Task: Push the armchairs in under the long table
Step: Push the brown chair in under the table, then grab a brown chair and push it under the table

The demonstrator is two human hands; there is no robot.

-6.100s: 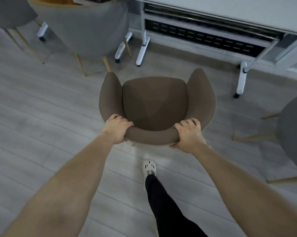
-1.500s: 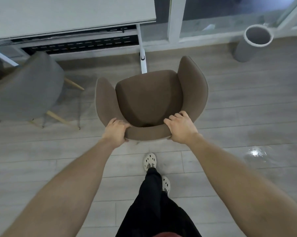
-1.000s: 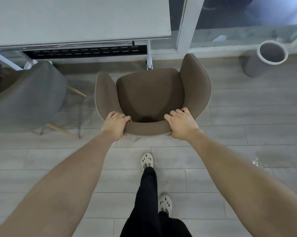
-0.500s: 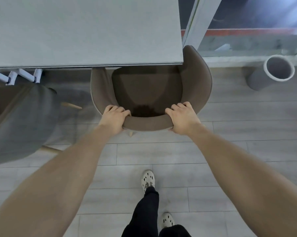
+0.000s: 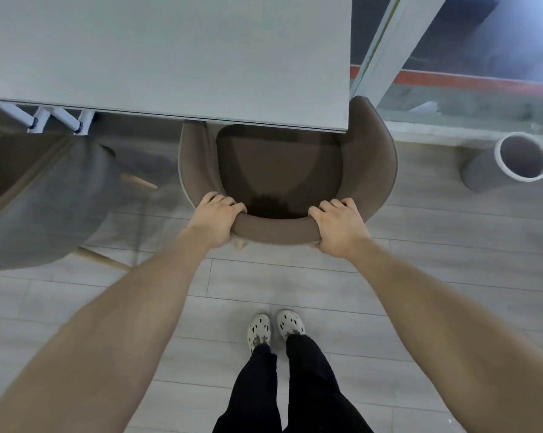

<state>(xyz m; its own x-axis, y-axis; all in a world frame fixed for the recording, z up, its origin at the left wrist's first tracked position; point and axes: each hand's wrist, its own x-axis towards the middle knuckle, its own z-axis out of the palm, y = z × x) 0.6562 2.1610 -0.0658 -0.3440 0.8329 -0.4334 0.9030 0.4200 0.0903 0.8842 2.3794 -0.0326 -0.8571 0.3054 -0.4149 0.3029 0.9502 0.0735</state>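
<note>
Both hands grip the curved top of the backrest of the brown armchair (image 5: 279,170). The left hand (image 5: 215,220) curls its fingers over the rim at the left end, and the right hand (image 5: 337,228) does the same at the right end. Beyond the hands, the front of the seat and the tip of the left armrest lie under the edge of the pale bench (image 5: 170,57). The right armrest stands just outside the bench's corner. To the left of the left hand is a grey armchair (image 5: 35,207), close to the bench edge. Well to the right of the right hand, a grey cylindrical bin (image 5: 510,162) stands on the plank floor (image 5: 451,245). Nearer the person than the hands, two white clogs (image 5: 276,329) stand side by side.
</note>
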